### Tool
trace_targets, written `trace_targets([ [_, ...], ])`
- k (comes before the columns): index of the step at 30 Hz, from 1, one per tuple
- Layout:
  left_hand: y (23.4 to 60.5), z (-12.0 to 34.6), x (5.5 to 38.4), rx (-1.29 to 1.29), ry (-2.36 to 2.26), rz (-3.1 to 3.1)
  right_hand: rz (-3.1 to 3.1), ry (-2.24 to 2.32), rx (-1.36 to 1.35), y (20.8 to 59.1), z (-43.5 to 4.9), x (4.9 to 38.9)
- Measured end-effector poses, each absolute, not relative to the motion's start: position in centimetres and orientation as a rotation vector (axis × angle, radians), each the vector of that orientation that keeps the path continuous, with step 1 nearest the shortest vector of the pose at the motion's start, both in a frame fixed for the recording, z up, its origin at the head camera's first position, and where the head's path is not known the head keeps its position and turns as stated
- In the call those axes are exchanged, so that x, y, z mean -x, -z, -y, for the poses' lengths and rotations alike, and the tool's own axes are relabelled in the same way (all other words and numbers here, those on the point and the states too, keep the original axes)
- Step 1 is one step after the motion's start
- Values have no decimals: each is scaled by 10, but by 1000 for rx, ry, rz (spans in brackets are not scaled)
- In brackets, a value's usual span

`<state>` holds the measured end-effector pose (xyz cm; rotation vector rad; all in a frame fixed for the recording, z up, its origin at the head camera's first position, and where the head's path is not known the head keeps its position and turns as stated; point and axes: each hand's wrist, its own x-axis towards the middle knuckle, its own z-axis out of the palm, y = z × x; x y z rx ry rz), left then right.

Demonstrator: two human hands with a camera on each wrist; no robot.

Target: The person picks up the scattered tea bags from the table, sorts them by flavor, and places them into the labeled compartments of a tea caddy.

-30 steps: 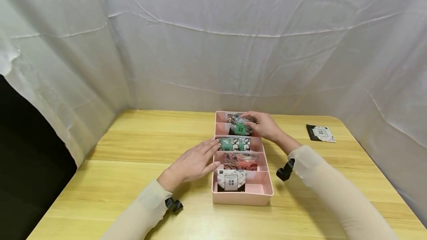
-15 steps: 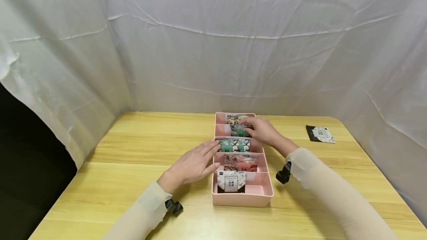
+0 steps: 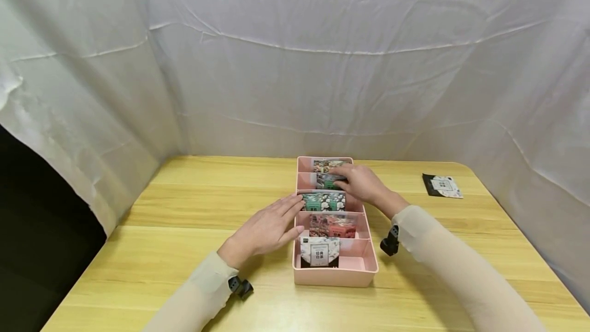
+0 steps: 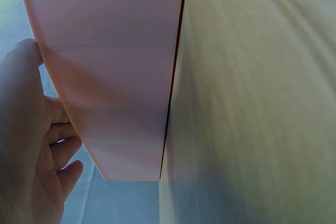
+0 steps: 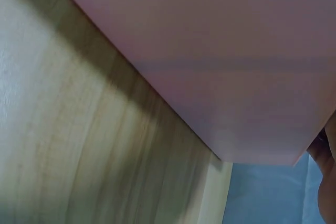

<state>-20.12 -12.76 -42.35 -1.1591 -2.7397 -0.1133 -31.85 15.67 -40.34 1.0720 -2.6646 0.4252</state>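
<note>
A long pink box [image 3: 335,277], split by dividers into several compartments, holds tea sachets. My right hand [image 3: 364,183] reaches over its right side into the second compartment from the back, thumb and fingers at a green-and-black tea sachet [image 3: 325,181]. That sachet sits low between the dividers, its right part hidden by the fingers. My left hand [image 3: 267,227] lies with extended fingers along the left rim, fingertips by the green-and-white sachets [image 3: 322,202] in the middle compartment. In the left wrist view, its fingers [image 4: 65,150] touch the box's outer wall [image 4: 115,77].
Red sachets [image 3: 333,225] fill the second compartment from the front; a white-and-black sachet [image 3: 319,252] leans in the front one. Floral sachets [image 3: 322,166] stand in the rearmost. Another white-and-black sachet [image 3: 443,185] lies on the wooden table [image 3: 184,209] at right. Pale curtains [image 3: 295,91] surround the table.
My right hand has lowered the green-and-black sachet into the second compartment from the back and shifted it slightly left. The left hand has stayed at the rim.
</note>
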Motion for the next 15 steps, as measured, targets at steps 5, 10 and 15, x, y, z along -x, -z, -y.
trace_targets([
  [5, 422, 128, 201, 1157, 102, 2737, 2632, -442, -1059, 401, -160, 320],
  [10, 420, 128, 200, 1154, 100, 2740, 2627, -475, -1030, 400, -167, 320],
  [15, 420, 127, 200, 1164, 105, 2738, 2636, -530, -980, 398, -176, 317],
])
